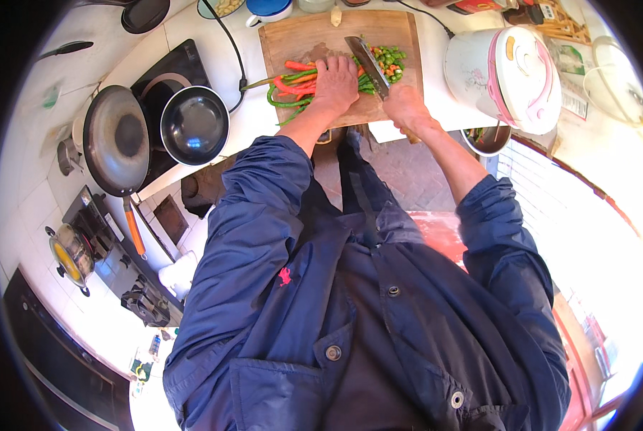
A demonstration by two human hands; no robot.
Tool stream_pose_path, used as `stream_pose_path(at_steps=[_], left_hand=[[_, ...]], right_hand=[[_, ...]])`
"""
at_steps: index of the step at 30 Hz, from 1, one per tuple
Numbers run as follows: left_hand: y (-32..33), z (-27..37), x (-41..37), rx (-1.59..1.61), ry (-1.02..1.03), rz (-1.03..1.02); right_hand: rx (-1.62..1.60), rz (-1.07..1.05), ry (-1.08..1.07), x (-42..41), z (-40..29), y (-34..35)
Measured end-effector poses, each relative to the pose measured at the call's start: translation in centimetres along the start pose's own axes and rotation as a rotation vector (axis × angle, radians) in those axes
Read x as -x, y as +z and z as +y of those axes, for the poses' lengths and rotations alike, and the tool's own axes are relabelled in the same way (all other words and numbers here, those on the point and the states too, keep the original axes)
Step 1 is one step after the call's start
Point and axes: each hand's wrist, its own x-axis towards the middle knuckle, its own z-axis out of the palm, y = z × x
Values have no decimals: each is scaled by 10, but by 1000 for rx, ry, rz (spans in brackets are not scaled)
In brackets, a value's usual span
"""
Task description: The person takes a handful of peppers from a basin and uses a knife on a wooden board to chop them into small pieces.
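My left hand (336,83) presses down on a bundle of long red and green chili peppers (294,86) on a wooden cutting board (286,40). Gripped by its handle in my right hand (406,106) is a kitchen cleaver (369,64), its blade angled up and left across the board, just right of my left fingers. Chopped green and orange pepper pieces (391,56) lie in a heap to the right of the blade. At the board's far edge rests a pale knob of what looks like ginger (336,16).
Left of the board stand a black induction cooktop (192,59), a small dark pan (194,126) and a larger frying pan (114,140). A white and pink rice cooker (504,81) is at right. Below it hangs a metal bowl (486,140) with scraps. A black cord (235,48) runs nearby.
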Motion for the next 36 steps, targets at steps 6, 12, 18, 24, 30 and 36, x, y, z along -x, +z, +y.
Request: stream_pose_path(at_steps=[6, 12, 18, 24, 30, 36], left_hand=[[11, 0, 0, 10, -15, 25], [10, 1, 2, 46, -21, 41], [2, 1, 0, 86, -13, -27], [11, 1, 6, -12, -56, -7], [9, 2, -2, -10, -42, -1], [14, 0, 2, 62, -46, 48]], right_hand=[[-31, -44, 26, -19, -3, 14], [-50, -13, -12, -54, 0, 36], [69, 232, -137, -67, 21, 51], [-35, 19, -4, -10, -6, 5], [-51, 2, 30, -9, -2, 7], [-112, -46, 74, -21, -11, 18]])
